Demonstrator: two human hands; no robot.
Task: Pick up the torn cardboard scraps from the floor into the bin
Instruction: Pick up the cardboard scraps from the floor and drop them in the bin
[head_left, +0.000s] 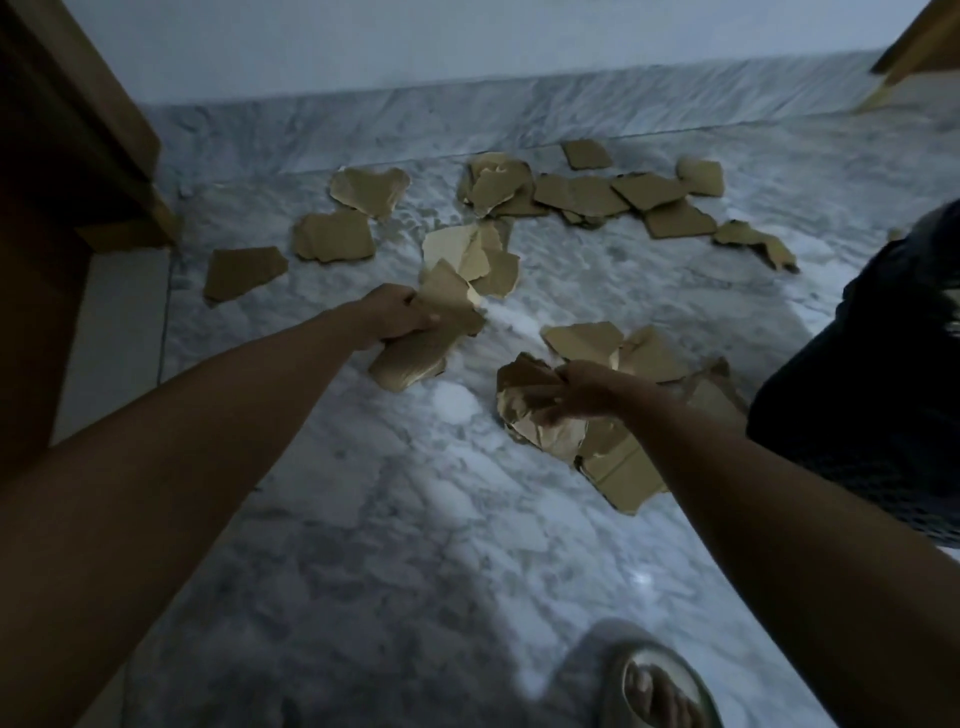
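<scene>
Several torn brown cardboard scraps lie scattered on the grey marble floor (415, 519). My left hand (392, 317) grips a bunch of scraps (431, 332) near the middle of the view. My right hand (582, 389) grips a crumpled handful of scraps (530, 395) lower right, with more pieces (623, 467) under my forearm. A row of loose scraps (587, 195) lies farther off by the marble skirting, and single pieces (241, 273) lie to the left. The dark mesh bin (857, 395) stands at the right edge, only partly in view.
A wooden door frame (78, 156) rises at the left. A pale wall with a marble skirting (467, 119) closes the far side. My foot in a sandal (654, 686) stands at the bottom right. A brown piece (919, 47) shows at the top right corner.
</scene>
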